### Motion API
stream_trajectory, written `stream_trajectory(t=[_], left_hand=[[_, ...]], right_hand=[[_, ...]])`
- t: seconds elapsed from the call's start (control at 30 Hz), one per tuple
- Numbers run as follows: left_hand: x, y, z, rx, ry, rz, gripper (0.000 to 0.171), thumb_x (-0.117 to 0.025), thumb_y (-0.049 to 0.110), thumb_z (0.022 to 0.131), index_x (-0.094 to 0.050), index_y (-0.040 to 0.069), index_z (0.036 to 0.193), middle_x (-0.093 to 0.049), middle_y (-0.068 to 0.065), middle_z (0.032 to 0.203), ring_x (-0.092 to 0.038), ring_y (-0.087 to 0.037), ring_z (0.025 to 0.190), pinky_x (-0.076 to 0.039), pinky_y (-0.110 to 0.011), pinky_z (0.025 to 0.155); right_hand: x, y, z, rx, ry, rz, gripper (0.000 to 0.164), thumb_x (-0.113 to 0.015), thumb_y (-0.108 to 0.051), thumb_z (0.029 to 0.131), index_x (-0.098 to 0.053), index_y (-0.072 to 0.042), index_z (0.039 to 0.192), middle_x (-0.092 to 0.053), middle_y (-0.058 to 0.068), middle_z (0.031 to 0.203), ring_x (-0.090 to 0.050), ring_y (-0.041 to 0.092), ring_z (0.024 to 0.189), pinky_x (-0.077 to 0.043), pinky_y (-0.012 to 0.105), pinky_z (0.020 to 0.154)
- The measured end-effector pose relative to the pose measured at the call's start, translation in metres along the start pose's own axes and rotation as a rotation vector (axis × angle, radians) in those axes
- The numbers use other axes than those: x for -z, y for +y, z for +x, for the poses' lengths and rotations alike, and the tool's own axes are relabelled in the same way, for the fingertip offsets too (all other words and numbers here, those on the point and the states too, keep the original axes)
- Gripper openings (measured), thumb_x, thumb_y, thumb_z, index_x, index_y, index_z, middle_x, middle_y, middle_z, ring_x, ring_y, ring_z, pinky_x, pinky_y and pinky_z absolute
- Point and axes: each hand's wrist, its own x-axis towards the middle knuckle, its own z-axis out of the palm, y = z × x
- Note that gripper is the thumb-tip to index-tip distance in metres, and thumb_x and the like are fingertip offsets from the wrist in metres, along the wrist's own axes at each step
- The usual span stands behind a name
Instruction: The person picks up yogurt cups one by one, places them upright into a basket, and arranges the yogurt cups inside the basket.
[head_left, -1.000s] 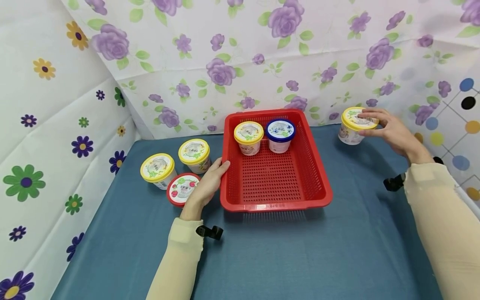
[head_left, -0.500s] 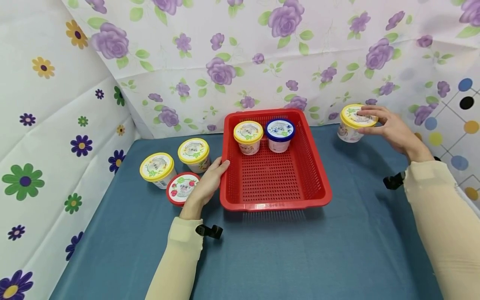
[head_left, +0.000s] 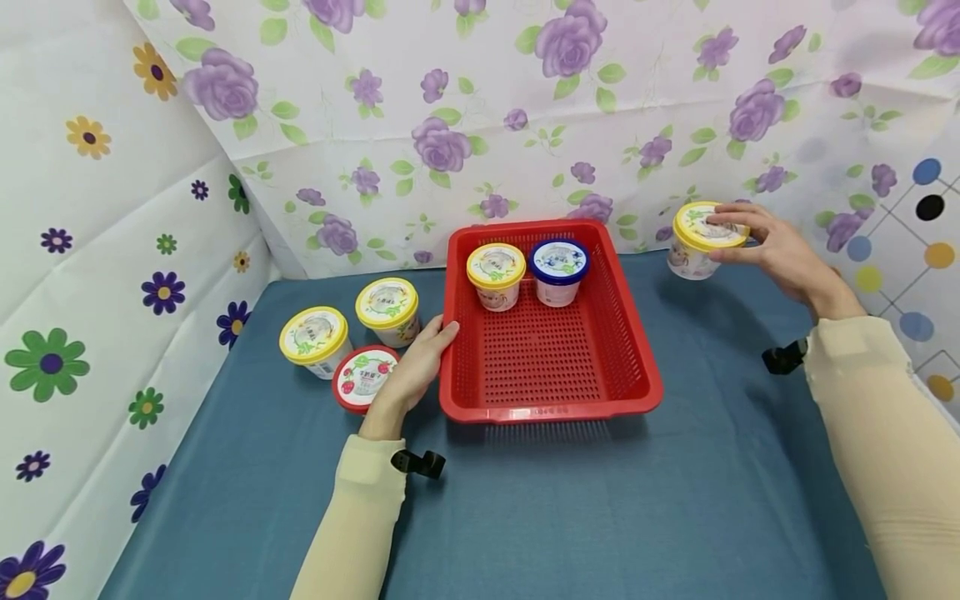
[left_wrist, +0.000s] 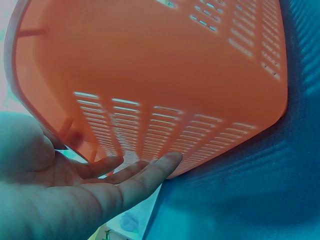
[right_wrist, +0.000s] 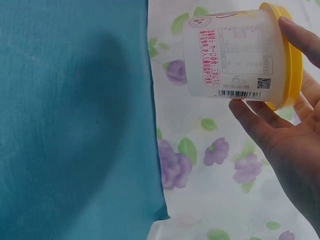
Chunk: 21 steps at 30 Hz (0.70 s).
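My right hand (head_left: pixel 783 254) holds a white dessert cup with a yellow lid (head_left: pixel 708 229), fingers and thumb around the lid. In the right wrist view, printed text and a barcode show on the cup (right_wrist: pixel 235 55), which hangs clear of the blue cloth. My left hand (head_left: pixel 416 362) grips the left rim of a red perforated basket (head_left: pixel 555 412). The left wrist view shows its fingers (left_wrist: pixel 145 177) along the basket's outer wall (left_wrist: pixel 135 65); the thumb is hidden behind the rim. Inside the basket, at the back, stand a yellow-lidded cup (head_left: pixel 497 275) and a blue-lidded cup (head_left: pixel 558 271).
Left of the basket stand two yellow-lidded cups (head_left: pixel 313 336) and a red-lidded cup (head_left: pixel 363 379), the last partly covered by my left hand. Blue cloth (head_left: pixel 540 517) covers the table. Flower-patterned sheets (head_left: pixel 517 125) hang close behind it and along the left side.
My right hand has raised the yellow-lidded cup a little and shifted it slightly left. The left hand and the basket stay practically where they were.
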Motion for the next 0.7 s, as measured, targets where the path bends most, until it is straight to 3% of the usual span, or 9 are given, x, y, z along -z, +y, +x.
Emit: stream_trajectory(t=[0.17,0.7], left_hand=[[0.001,0.001,-0.002,-0.004,-0.006,0.001,0.055,-0.037,0.033,0.115,-0.026,0.002,0.159,-0.048,-0.029,0.148,-0.054,-0.045,0.132,-0.053,-0.047,0.102],[0.000,0.000,-0.001,-0.004,-0.001,0.003,0.055,-0.036,0.033,0.115,-0.027,0.003,0.160,-0.047,-0.028,0.149,-0.054,-0.044,0.133,-0.051,-0.050,0.105]], right_hand=[[-0.004,-0.009,0.003,0.015,-0.017,0.022,0.058,-0.072,-0.017,0.100,-0.052,-0.014,0.154,-0.030,0.005,0.164,-0.034,0.027,0.135,-0.039,0.012,0.088],[-0.009,-0.034,0.007,0.073,-0.066,0.016,0.057,-0.072,-0.015,0.100,-0.053,-0.011,0.153,-0.032,0.003,0.164,-0.037,0.025,0.131,-0.042,0.013,0.087]])
